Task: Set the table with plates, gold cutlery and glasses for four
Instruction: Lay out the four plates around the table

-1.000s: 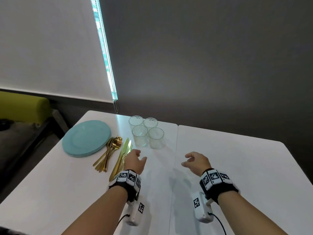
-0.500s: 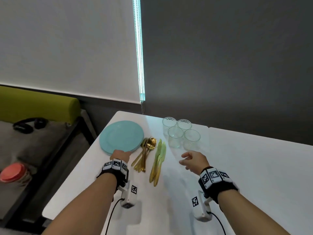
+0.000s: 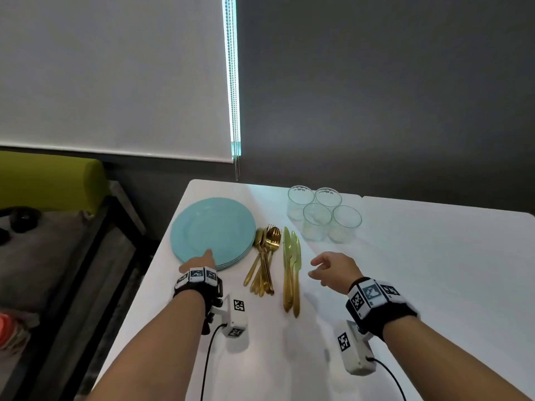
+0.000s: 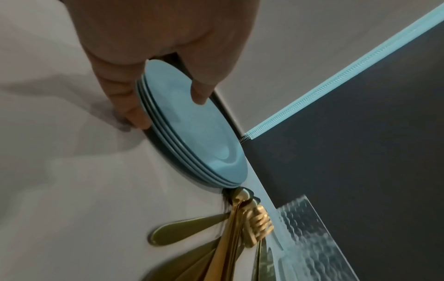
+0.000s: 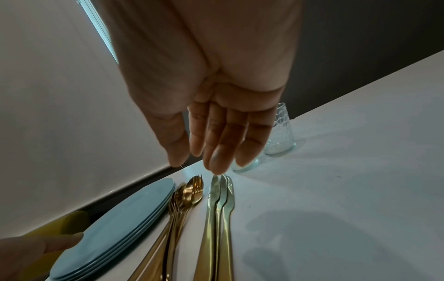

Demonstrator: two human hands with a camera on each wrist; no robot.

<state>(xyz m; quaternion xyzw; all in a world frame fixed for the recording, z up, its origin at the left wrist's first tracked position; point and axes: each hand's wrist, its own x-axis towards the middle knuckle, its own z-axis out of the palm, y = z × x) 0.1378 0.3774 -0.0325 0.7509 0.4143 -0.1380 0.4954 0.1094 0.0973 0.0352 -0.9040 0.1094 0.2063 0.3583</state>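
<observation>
A stack of teal plates (image 3: 212, 227) lies at the far left of the white table (image 3: 419, 270). My left hand (image 3: 199, 260) is at the stack's near rim; in the left wrist view its thumb (image 4: 199, 95) lies on the top plate (image 4: 199, 136) and its fingers (image 4: 134, 114) curl against the stack's edge. Right of the plates lie gold spoons and forks (image 3: 265, 256), then gold knives (image 3: 291, 264). Several clear glasses (image 3: 324, 215) stand behind the knives. My right hand (image 3: 315, 267) hovers just right of the knives, fingers relaxed and holding nothing.
The table's left edge (image 3: 156, 264) runs close beside the plates, with a dark floor gap beyond. A yellow-green cushion (image 3: 49, 180), black headphones (image 3: 20, 221) and a red-lidded container (image 3: 8, 328) are off to the left. A blind chain (image 3: 236, 166) hangs behind the table.
My view has swung left. The left hand moved from beside the knives to the plate stack's near rim and took hold of it. The right hand drifted left toward the knives.
</observation>
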